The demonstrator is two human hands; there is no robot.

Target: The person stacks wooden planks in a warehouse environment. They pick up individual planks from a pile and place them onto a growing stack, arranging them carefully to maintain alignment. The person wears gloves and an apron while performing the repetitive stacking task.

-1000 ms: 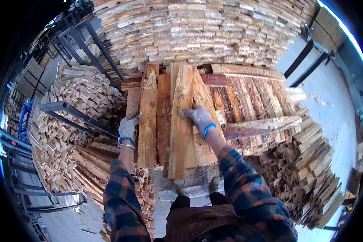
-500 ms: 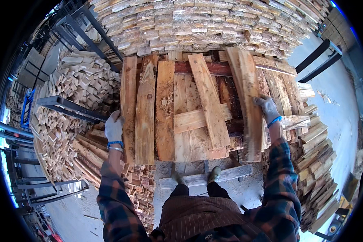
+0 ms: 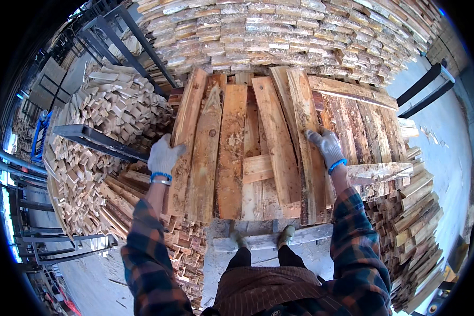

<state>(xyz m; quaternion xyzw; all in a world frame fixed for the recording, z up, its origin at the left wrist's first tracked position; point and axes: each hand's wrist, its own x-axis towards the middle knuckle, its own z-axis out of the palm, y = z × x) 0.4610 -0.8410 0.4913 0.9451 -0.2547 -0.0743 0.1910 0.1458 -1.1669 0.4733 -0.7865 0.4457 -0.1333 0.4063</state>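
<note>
My left hand (image 3: 165, 155), in a white knit glove with a blue cuff, grips the outer edge of the leftmost board (image 3: 188, 131), which leans to the right at its far end. My right hand (image 3: 327, 148), gloved alike, holds the right edge of another rough board (image 3: 306, 131). Between them lie several loose boards side by side: a knotty one (image 3: 206, 142), a chip-strewn one (image 3: 233, 152) and a slanting one (image 3: 277, 142). A short crosswise piece (image 3: 258, 169) shows in a gap. Both palms are hidden.
A tall wall of stacked boards (image 3: 279, 37) rises behind. A heap of short offcuts (image 3: 100, 116) lies left, beside a black metal bar (image 3: 97, 139). More boards (image 3: 366, 126) lie flat at right, above a side stack (image 3: 413, 231). Black posts (image 3: 426, 89) stand far right.
My right hand has moved left with its board, narrowing the gap to the slanting one. The leftmost board now tilts right at its far end, and the boards at left sit closer together.
</note>
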